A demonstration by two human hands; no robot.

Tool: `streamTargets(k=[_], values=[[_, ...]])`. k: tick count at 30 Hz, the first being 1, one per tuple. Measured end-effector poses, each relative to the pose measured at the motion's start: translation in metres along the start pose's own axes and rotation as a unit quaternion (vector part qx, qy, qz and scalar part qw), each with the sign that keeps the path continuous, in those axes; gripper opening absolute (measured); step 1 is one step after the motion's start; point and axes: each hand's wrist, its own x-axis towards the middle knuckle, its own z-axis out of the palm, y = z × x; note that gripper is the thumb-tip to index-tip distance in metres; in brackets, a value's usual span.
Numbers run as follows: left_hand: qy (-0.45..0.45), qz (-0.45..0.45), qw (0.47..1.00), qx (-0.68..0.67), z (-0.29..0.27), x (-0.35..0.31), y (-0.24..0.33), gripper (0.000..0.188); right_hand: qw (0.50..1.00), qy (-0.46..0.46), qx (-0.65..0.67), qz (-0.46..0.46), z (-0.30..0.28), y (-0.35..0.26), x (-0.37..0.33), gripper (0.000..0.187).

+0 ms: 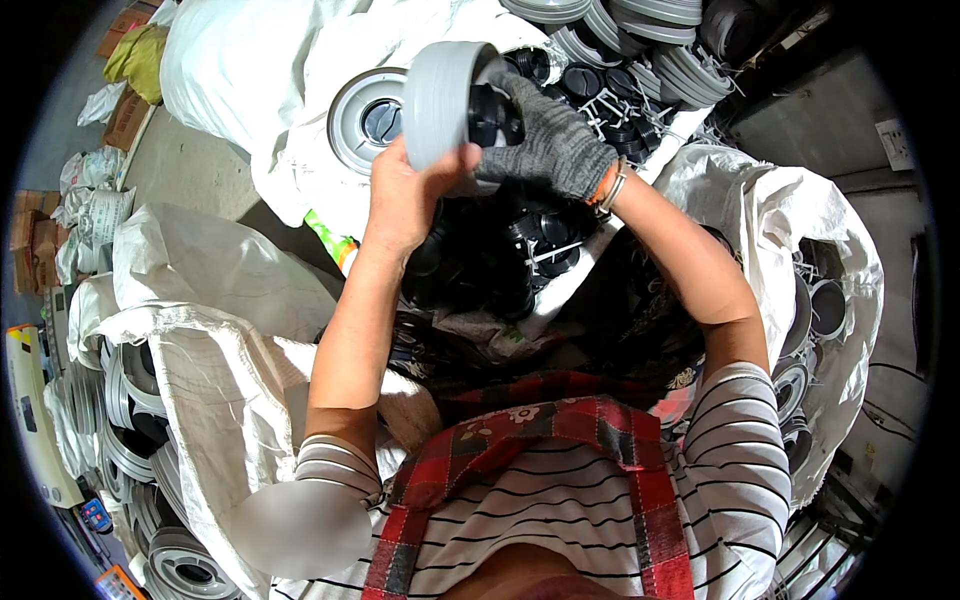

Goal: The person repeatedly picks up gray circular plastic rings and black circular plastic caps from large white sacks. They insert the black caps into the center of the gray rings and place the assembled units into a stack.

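Note:
A round grey plastic part [428,105] with a deep rim is tilted on its side in front of me. My bare left hand [412,195] grips its lower edge, thumb on the near side. In a grey knitted glove, my right hand [560,145] is closed around the other side, next to a black round piece [490,118] at the part's open face. The glove hides some of its fingertips. Just left, a second grey round part [343,120] with a black centre lies on white sacking. Black plastic caps [550,232] and white sprues lie below my hands.
More black caps [622,135] and stacked grey round parts [690,75] lie at the far right. A white woven sack [215,330] of grey parts stands left, another sack [850,215] right. Boxes [128,118] and bags line the far left.

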Motion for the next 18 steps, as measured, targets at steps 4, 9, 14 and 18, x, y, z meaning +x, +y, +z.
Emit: streamTargets(k=[4,9,14,18], values=[[0.020,0.134,0.961,0.241,0.002,-0.010,0.017,0.045,0.578,-0.093,0.634,0.505,-0.002,-0.008,0.009,0.053],[0.133,0.274,0.789,0.533,-0.044,0.020,-0.002,0.070,0.982,-0.050,-0.015,0.181,0.007,0.082,0.047,0.043],[0.144,0.144,0.870,0.449,-0.043,0.028,-0.003,0.056,0.902,-0.103,-0.403,0.112,-0.013,0.169,0.094,0.057],[0.189,0.140,0.931,0.279,-0.046,0.028,-0.011,0.036,0.839,-0.139,-0.523,0.050,-0.003,0.197,0.090,0.026]])
